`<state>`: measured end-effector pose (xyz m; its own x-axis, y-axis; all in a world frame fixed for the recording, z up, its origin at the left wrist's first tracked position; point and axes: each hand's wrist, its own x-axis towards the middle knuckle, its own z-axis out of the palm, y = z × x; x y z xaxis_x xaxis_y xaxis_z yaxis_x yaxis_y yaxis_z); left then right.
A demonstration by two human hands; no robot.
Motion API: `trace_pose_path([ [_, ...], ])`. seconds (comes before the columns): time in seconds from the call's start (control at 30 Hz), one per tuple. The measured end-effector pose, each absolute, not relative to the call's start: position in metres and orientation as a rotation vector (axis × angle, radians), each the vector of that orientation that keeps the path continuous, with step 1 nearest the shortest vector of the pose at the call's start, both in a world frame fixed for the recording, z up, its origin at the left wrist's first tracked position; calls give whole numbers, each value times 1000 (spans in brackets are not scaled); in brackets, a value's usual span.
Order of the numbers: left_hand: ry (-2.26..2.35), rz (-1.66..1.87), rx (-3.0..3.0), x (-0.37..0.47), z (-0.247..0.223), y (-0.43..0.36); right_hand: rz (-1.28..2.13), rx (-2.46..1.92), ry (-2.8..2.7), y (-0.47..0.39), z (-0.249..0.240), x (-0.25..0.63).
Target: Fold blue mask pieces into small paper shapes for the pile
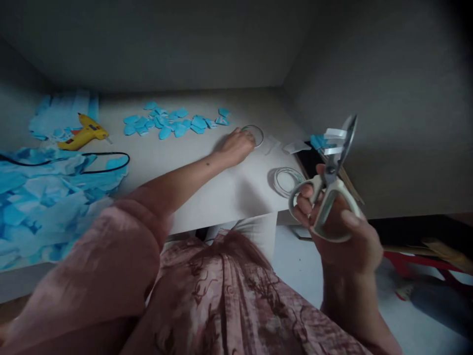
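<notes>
My right hand (340, 231) holds a pair of scissors (331, 170) with pale handles, blades raised and pointing up. Fingers and thumb are in the handle loops, and two pale shiny strips show beside the blades. Over the table, my left hand (238, 147) is closed at the near left edge of a thin round ring (262, 136); its fingertips are partly hidden. A whitish coil (286, 182) lies at the table's right edge, close to the scissors. Scattered behind my left hand are several small blue cut pieces (180, 129), apart from it.
A yellow glue gun (86, 133) lies at the left. Near it are a pile of blue and white pieces (48, 202) and a black loop (127, 159). Clear scraps (296, 146) lie right of the ring. Walls (388, 108) enclose the back and right.
</notes>
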<state>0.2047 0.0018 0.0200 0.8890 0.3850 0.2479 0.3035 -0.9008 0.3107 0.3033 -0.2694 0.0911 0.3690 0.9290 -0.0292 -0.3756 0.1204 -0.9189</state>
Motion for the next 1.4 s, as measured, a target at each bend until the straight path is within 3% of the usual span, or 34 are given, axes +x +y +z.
trace_pose_path([
  [0.2,754,401,2795,181,25,-15,1193,-1225,-765,-259,75,307],
  [0.4,561,56,2890,84,50,-78,1039,-1465,-1021,-208,57,298],
  [0.63,291,286,2656,6,71,-150,830,-1695,-1487,-119,16,292],
  [0.7,241,288,2603,1,67,-150,664,-1814,-1700,-109,16,293],
  [0.77,164,279,2588,4,64,-145,259,-1894,-1869,-107,23,293],
  [0.87,1,234,2593,19,65,-137,-72,-1743,-1980,-110,41,281],
  [1.0,-196,44,2573,40,83,-132,227,-1513,-2146,-112,55,244],
  [1.17,-182,51,2652,31,99,-159,461,-1330,-2328,-106,52,190],
  [1.4,-199,97,2687,13,73,-204,658,-973,-2621,-86,53,105],
])
